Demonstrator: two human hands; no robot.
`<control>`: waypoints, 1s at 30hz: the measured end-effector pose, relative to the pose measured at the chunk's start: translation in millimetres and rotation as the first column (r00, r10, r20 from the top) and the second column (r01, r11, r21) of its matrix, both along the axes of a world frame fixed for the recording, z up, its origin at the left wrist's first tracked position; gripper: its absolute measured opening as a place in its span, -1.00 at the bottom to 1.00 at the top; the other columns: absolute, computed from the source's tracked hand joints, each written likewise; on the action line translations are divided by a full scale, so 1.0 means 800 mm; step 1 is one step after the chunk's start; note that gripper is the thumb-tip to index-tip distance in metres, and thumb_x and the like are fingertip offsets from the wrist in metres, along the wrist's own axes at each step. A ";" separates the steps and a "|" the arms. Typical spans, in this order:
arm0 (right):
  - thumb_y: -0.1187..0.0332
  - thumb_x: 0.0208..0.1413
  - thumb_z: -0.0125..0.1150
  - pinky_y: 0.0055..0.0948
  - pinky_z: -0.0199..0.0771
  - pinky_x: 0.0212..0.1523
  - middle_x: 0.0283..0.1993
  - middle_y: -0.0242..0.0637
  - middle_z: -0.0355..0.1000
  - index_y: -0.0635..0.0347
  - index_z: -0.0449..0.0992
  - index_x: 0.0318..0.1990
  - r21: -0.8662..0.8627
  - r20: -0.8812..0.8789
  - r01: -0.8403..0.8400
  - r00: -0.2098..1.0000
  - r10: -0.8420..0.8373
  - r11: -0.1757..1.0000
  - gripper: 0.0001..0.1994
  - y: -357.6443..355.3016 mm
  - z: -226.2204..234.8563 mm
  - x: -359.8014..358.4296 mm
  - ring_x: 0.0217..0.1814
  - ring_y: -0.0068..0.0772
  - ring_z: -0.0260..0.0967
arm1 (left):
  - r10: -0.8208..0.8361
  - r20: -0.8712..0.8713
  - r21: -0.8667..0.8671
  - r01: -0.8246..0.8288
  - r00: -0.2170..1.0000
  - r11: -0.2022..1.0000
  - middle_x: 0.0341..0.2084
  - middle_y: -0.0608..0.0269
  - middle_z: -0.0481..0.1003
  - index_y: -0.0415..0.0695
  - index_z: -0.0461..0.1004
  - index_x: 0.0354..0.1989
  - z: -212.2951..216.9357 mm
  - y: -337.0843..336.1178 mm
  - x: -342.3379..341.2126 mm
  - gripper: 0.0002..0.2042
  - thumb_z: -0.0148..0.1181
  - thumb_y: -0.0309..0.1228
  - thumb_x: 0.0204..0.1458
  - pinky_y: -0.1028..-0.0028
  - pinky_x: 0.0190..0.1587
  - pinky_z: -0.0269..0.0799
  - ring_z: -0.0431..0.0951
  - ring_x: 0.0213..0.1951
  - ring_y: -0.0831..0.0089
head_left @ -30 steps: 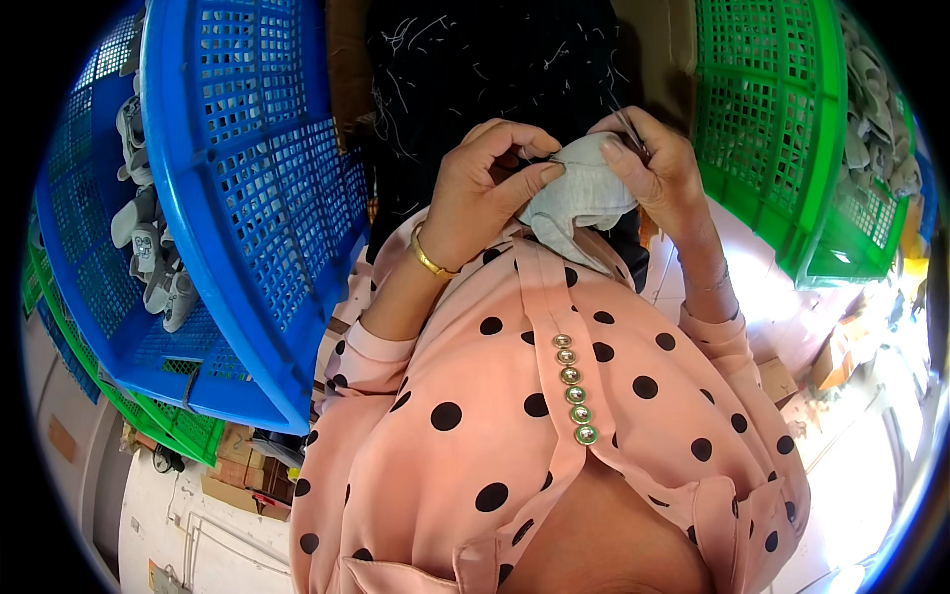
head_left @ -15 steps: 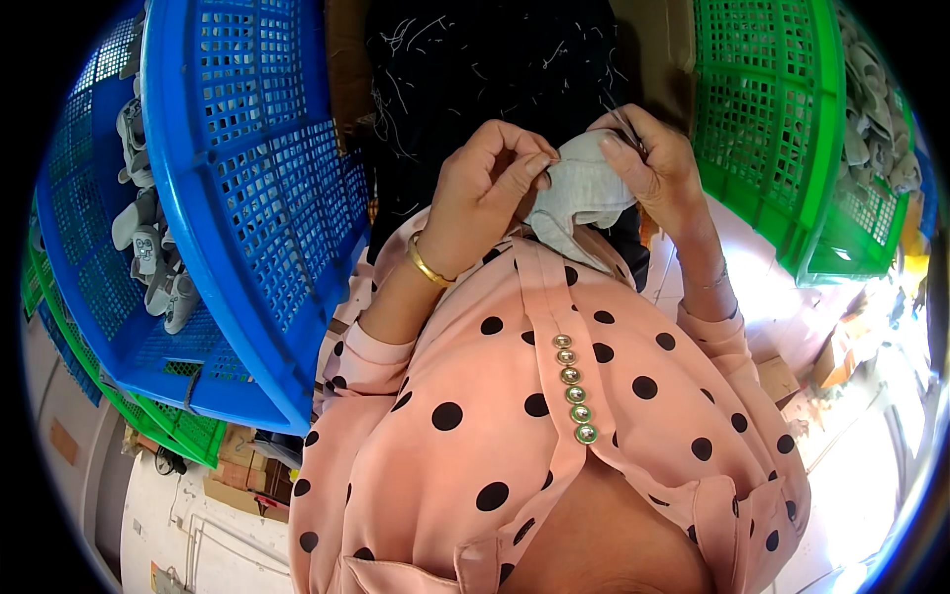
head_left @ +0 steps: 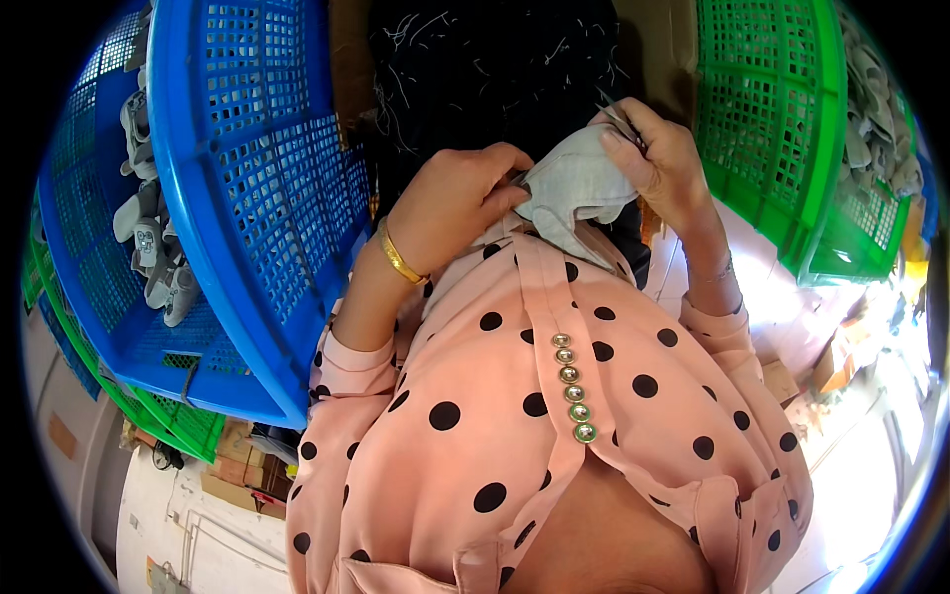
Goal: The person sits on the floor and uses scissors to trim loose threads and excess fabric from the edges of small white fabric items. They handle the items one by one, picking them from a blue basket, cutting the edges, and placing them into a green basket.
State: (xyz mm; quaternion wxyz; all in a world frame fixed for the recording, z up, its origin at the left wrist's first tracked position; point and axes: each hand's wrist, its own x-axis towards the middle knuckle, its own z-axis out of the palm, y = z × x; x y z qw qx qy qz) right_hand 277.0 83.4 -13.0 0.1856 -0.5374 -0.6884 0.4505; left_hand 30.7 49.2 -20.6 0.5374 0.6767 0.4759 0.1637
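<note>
Over my lap is a pale grey fabric shoe upper (head_left: 576,178), its curved edge and opening turned toward my shirt. My right hand (head_left: 661,163) grips the upper's right side between thumb and fingers. A thin dark metal tool, looking like small thread snips (head_left: 616,117), also sits in that hand, its pointed tip sticking out past the fingers. My left hand (head_left: 460,203), with a gold bracelet at the wrist, is closed in a pinch at the upper's left edge. Whether it holds the edge or a loose thread there is too small to tell.
Blue plastic crates (head_left: 262,188) stand close on my left, with grey shoe uppers (head_left: 148,238) in one. On my right is a green crate (head_left: 767,129) beside more grey uppers (head_left: 871,109). White thread scraps lie over the black cloth (head_left: 485,79) on my lap.
My left hand has moved left and a little down, from the upper's top seam to its left edge. My right hand stays nearly in place, with the snips' tip now showing more.
</note>
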 end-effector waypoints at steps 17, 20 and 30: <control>0.09 0.15 0.23 -0.41 0.25 -0.51 -0.57 -0.16 0.27 0.31 0.41 -0.33 0.001 -0.038 0.026 0.999 -0.026 1.000 -0.62 -0.002 -0.005 0.001 -0.58 -0.30 0.17 | 0.584 0.646 -0.628 -0.093 0.490 0.773 -0.38 0.22 0.53 -0.16 0.38 -0.17 0.003 0.017 0.012 -0.86 0.01 -0.35 0.28 0.64 -0.51 0.34 0.42 -0.50 0.59; 0.10 0.13 0.24 -0.39 0.25 -0.51 -0.56 -0.15 0.28 0.31 0.41 -0.32 0.039 -0.016 0.034 0.999 -0.034 0.999 -0.63 -0.003 -0.007 0.001 -0.57 -0.24 0.19 | 0.340 0.280 -0.124 -0.317 0.898 0.940 -0.52 0.33 0.45 -0.17 0.44 -0.20 0.016 0.018 0.018 -0.79 0.07 -0.25 0.26 0.63 -0.55 0.27 0.39 -0.55 0.63; 0.08 0.16 0.19 -0.39 0.37 -0.42 -0.46 -0.14 0.42 0.25 0.45 -0.25 0.116 -0.117 0.168 0.981 -0.154 0.979 -0.65 -0.028 0.001 -0.021 -0.48 -0.15 0.35 | 0.563 0.527 -0.516 -0.287 0.637 0.807 -0.70 0.64 0.18 -0.06 0.37 -0.65 0.007 0.019 0.044 -0.68 0.15 -0.38 0.20 0.69 -0.60 0.00 0.10 -0.62 0.84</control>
